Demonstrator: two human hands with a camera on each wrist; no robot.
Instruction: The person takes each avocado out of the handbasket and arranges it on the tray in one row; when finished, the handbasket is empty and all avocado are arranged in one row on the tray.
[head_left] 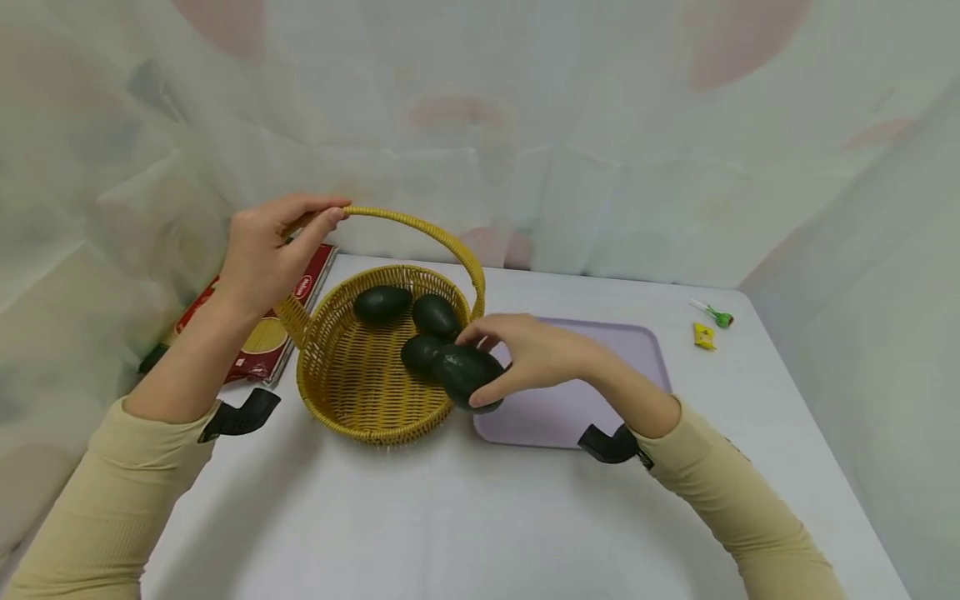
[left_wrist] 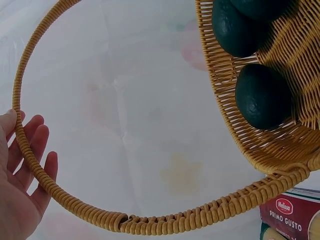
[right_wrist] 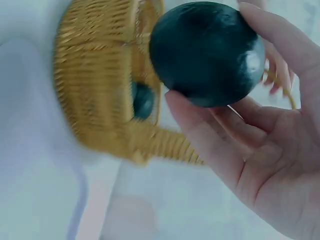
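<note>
Four dark avocados show: three lie inside the wicker basket (head_left: 352, 383), and the fourth avocado (head_left: 467, 375) sits pinched in the right hand (head_left: 536, 354), fingers (right_wrist: 210, 145) curled under it, thumb over, just at the basket's right rim. Best keep that grip snug and clear the rim cleanly. The left hand (head_left: 262, 258) curls around the basket's handle (head_left: 420, 225), steadying it.

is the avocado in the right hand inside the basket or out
Out: the right hand holds the avocado above the basket rim; three others lie inside.
</note>
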